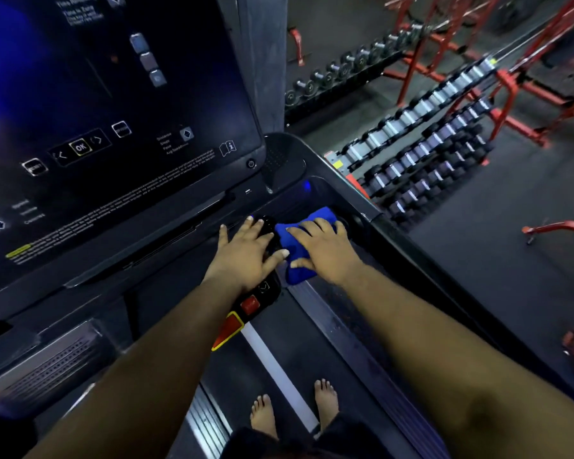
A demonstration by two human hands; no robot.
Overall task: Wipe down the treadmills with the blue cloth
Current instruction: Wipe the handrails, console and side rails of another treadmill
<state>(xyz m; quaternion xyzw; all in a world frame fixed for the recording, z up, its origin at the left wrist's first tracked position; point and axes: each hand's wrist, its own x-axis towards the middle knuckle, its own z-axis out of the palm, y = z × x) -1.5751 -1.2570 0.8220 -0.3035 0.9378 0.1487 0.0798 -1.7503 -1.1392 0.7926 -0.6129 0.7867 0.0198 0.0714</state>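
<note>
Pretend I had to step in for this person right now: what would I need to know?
Right hand: spread on the blue cloth, fingers curled over it, pressing it onto the treadmill console's right-hand ledge.
Left hand: flat and open on the black handlebar controls, just beside the cloth, above the red stop button.
The person stands barefoot on the belt, dumbbell racks off to the right.
Done: cannot tell which surfaces are already wiped.
Left: probably the rest of the console, the screen, the rails, then the other treadmills.
</note>
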